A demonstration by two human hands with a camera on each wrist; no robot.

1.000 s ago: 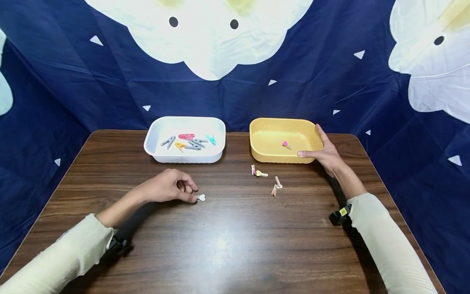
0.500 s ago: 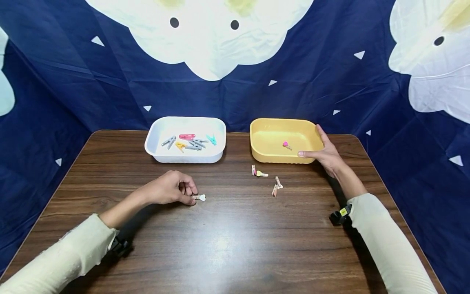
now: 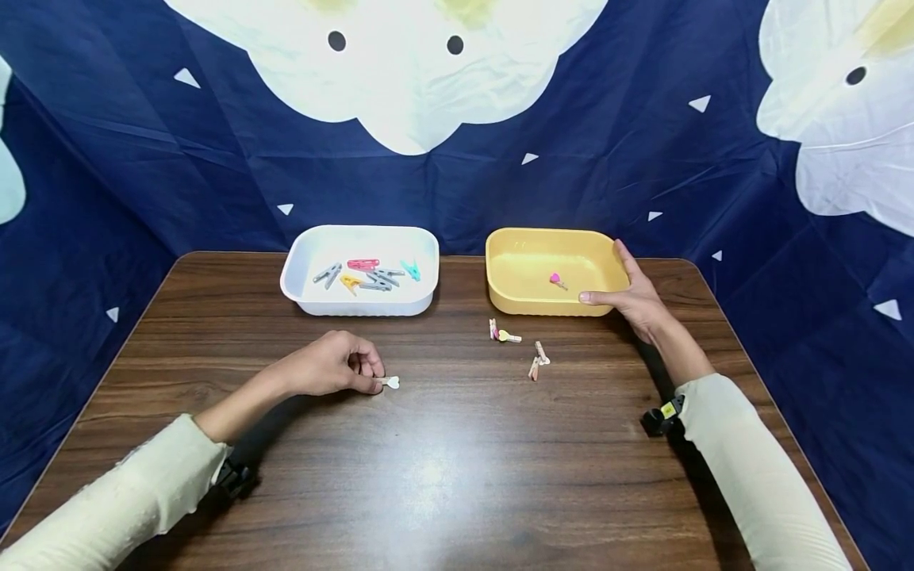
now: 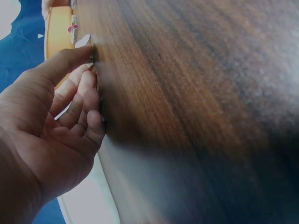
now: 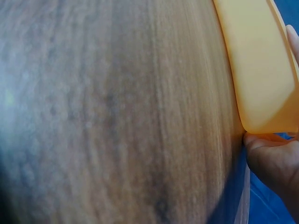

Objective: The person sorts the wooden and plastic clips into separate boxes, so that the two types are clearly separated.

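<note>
In the head view my left hand (image 3: 330,365) is low over the table, left of the middle. Its thumb and index finger pinch the wooden end of a mini clothespin with a white heart (image 3: 393,382), which points right. The left wrist view shows that heart (image 4: 83,41) just beyond the thumb tip. My right hand (image 3: 637,304) rests at the near right corner of a yellow bin (image 3: 528,306), thumb extended along the front and fingers along the right side. One mini clothespin with a pink heart (image 3: 554,279) lies inside that bin.
A white bin (image 3: 357,308) at the back left holds several plastic clothespins, grey, red, yellow and teal. Before the yellow bin lie more mini wooden clothespins, one with a yellow heart (image 3: 503,336). Behind the wooden table (image 3: 457,476) hangs a dark blue cloth (image 3: 385,182).
My left thumb and fingertips have shifted slightly on the white-heart clothespin, which stays at nearly the same spot. The right hand and both bins have not moved.
</note>
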